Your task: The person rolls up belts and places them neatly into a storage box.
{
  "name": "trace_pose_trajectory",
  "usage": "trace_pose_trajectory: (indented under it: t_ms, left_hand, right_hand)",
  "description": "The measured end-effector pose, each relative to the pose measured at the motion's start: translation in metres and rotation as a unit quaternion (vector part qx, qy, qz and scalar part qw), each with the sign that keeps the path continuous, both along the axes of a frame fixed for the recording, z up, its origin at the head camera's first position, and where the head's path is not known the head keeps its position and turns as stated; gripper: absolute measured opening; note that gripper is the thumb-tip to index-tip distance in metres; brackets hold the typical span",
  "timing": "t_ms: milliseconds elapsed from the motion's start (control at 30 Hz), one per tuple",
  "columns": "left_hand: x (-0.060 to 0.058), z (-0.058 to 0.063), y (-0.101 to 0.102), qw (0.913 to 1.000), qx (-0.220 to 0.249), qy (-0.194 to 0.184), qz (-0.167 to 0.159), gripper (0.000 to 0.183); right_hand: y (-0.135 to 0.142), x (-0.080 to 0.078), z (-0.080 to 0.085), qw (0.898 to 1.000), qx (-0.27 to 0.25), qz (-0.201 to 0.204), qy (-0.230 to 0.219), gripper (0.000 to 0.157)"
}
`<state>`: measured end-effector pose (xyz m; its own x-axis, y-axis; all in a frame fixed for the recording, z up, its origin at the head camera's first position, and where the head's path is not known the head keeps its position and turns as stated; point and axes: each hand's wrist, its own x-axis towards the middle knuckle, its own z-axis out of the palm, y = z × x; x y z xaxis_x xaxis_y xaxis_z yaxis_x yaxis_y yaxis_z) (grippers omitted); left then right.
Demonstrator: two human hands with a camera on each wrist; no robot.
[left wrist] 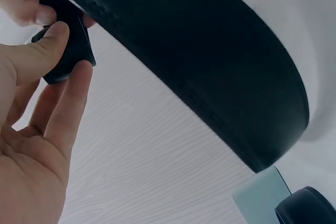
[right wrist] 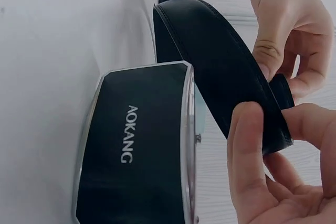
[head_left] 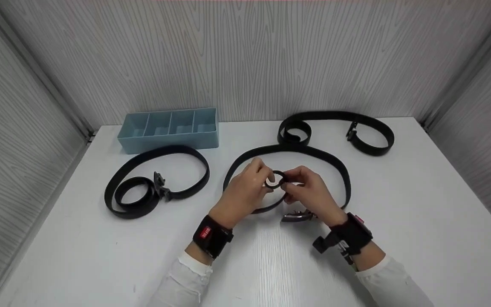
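Black middle belt, small coil between both hands

Leather-look strap. Middle belt (right wrist: 210, 61) sits between the hands, coiled end (left wrist: 76, 45) right at the fingertips, the rest looping beyond and around the fingers over the white table (head_left: 254, 264). Left hand (head_left: 245, 187): thumb and fingers pinch the coil. Right hand (head_left: 311, 192): thumb and fingers grip the band by the coil. Neither released.

Handling, judged by look: strap light, bendy, a bit springy, so a loose coil would likely open up. Not fragile. Smooth face may slide; stitched edges should help grip. Best hold: thumb and fingertips across the coil, edges lined up. Buckle (right wrist: 136, 140) probably the heavy part.

Textures: fine stitching along strap edges, faint sheen. Buckle: rectangular plate, dark face, bright metal rim, clipped corners, AOKANG lettering; just below the right fingers in the head view. Left belt (head_left: 177, 149), part coiled, left of the left fingers. Rear belt (head_left: 335, 115), one end curled, beyond the right fingers. Blue tray (head_left: 181, 139), plastic-looking, four compartments, beyond and left of the left fingers.
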<state>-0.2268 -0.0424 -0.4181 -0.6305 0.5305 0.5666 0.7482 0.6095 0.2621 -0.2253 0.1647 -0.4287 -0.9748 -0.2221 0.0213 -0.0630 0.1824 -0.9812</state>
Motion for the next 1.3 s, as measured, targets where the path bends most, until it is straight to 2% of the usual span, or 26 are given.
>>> trace_pose_trajectory:
  t_ms: [200,367,533,800,900,1067,1300]
  left_hand:
    - [0.000,-0.001,0.000,0.9993,-0.027,0.005,0.027,0.052]
    - [0.000,-0.001,-0.003,0.9985,-0.035,0.019,0.038,0.046]
    - [0.000,0.000,-0.004,0.9977,-0.029,0.019,0.058,0.046]
    - [0.000,-0.002,-0.002,0.9956,-0.040,0.039,0.076,0.047]
    - [0.000,-0.004,-0.002,0.9969,-0.028,0.026,0.068,0.047]
    - [0.000,-0.002,-0.003,0.9992,0.000,-0.029,0.029,0.045]
    - [-0.002,0.002,-0.007,0.9980,-0.015,-0.060,-0.010,0.046]
  right_hand:
    - [0.002,-0.002,-0.002,1.000,-0.016,0.009,-0.025,0.031]
    - [0.006,-0.002,-0.001,0.997,-0.040,0.028,-0.054,0.042]
    - [0.008,-0.002,0.001,0.995,-0.060,0.043,-0.062,0.050]
    - [0.007,0.000,0.002,0.997,-0.034,0.045,-0.050,0.055]
    - [0.006,0.000,0.001,0.998,-0.035,0.036,-0.045,0.054]
    - [0.006,-0.001,0.004,0.997,-0.045,0.028,-0.055,0.051]
    - [0.011,-0.004,0.006,0.996,-0.014,0.069,-0.055,0.042]
